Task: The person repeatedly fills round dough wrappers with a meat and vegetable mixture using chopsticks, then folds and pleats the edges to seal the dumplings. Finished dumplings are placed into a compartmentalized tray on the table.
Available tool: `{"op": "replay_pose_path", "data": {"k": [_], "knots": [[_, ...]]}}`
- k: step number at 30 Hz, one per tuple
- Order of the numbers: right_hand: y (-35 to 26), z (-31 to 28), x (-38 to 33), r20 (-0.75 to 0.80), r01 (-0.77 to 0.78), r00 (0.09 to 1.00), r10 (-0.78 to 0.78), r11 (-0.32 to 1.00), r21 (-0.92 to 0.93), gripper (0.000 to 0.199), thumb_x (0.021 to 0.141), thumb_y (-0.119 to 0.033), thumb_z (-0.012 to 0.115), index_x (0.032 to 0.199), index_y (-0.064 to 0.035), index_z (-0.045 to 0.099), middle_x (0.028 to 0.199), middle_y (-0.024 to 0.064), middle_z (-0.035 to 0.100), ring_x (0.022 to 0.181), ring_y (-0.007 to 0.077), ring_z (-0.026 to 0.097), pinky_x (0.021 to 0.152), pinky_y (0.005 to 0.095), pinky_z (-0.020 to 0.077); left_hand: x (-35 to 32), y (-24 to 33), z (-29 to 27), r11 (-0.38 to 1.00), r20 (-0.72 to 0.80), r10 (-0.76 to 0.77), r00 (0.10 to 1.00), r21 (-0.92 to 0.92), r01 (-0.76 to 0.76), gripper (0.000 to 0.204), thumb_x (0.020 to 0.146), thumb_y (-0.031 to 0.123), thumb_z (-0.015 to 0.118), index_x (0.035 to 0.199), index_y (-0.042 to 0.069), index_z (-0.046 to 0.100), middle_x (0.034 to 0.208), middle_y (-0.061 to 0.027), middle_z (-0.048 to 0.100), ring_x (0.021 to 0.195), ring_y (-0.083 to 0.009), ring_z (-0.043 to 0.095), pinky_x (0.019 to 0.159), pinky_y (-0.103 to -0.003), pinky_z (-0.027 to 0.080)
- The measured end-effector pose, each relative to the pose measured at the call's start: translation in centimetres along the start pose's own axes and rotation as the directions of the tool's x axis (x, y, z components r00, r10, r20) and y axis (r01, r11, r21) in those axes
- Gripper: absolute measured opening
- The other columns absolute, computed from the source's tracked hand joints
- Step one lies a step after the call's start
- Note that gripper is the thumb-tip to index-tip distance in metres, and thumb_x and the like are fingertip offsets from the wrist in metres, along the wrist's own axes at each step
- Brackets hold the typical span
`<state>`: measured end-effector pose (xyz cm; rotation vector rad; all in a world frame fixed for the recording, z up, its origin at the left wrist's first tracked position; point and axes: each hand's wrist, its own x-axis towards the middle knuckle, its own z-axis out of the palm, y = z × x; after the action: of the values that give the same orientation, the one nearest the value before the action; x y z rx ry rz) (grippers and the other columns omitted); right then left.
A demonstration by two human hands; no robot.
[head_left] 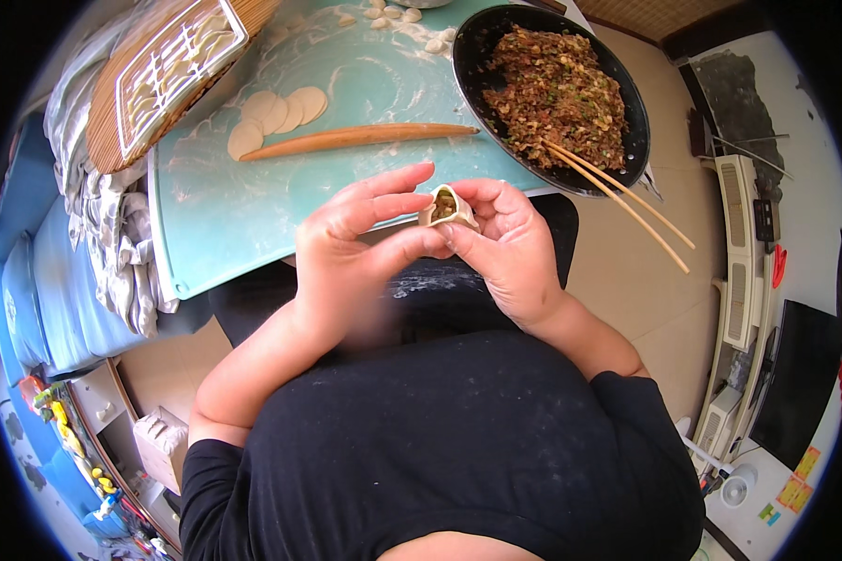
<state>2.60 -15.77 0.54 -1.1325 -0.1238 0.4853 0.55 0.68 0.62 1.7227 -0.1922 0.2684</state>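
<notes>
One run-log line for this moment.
left hand: holding open dumpling | right hand: holding same dumpling | filling: visible inside | rolling pin: on teal tabletop

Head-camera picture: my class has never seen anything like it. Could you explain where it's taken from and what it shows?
No machine here: a fisheye camera on the person's head looks down, so straight edges bend. The bare left hand and right hand hold a partly folded dough wrapper with filling inside. On the teal surface lie a wooden rolling pin, flat dough rounds and, farther off, small dough pieces. A black pan of chopped mixture, chopsticks resting in it, sits at right.
</notes>
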Motion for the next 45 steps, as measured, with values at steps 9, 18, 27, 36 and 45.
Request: {"op": "replay_pose_path", "data": {"k": [9,18,27,36,45], "knots": [[0.1,-0.1,-0.4,0.041,0.022,0.999,-0.022,1.0,0.011,0.036,0.083,0.003,0.055,0.117,0.0026,0.043,0.104,0.009,0.055,0.092,0.0106,0.056,0.079,0.0227,0.0472,0.0,-0.3,0.5,0.982,-0.027,0.168,0.985,0.092,-0.165,0.023,0.066,-0.003,0.071,0.087,0.002,0.065,0.103,-0.015,0.063,0.089,-0.023,0.061,0.072,-0.03,0.051],[0.0,0.0,-0.6,0.054,-0.011,0.998,0.009,0.999,0.035,0.034,0.083,0.004,0.054,0.116,0.0019,0.044,0.103,0.0084,0.055,0.092,0.011,0.056,0.081,0.0245,0.0481,0.3,-0.5,0.3,0.893,0.026,0.337,0.941,0.308,-0.328,0.021,0.064,-0.002,0.071,0.08,0.005,0.06,0.092,-0.0091,0.063,0.08,-0.0248,0.06,0.071,-0.032,0.048],[-0.7,0.0,-0.6,0.067,-0.047,0.997,0.046,0.999,0.013,0.032,0.085,0.003,0.053,0.116,0.0019,0.046,0.105,0.0078,0.057,0.094,0.0121,0.057,0.08,0.0253,0.049,0.4,0.0,0.2,0.935,-0.015,0.242,0.97,0.271,-0.229,0.028,0.064,0.003,0.07,0.09,0.006,0.062,0.103,-0.0092,0.06,0.095,-0.0268,0.056,0.08,-0.034,0.044],[-0.8,-0.2,-0.5,0.086,-0.061,0.994,0.063,0.998,-0.026,0.03,0.086,0.001,0.053,0.116,0.0016,0.048,0.103,0.0067,0.058,0.092,0.0097,0.058,0.076,0.0225,0.0485,0.4,-0.2,0.0,0.915,0.074,0.253,0.965,0.307,-0.263,0.02,0.065,0.004,0.07,0.085,0.007,0.066,0.103,-0.0089,0.061,0.095,-0.0265,0.057,0.081,-0.035,0.044],[-0.5,-0.1,-0.6,0.081,-0.063,0.995,0.066,0.998,-0.028,0.032,0.085,0.001,0.053,0.116,0.0028,0.048,0.104,0.0071,0.058,0.09,0.0092,0.058,0.076,0.0221,0.0483,0.4,-0.7,0.0,0.883,0.074,0.348,0.935,0.31,-0.353,0.02,0.062,0.001,0.07,0.08,0.005,0.061,0.092,-0.0069,0.063,0.086,-0.0257,0.059,0.074,-0.034,0.046]]}}
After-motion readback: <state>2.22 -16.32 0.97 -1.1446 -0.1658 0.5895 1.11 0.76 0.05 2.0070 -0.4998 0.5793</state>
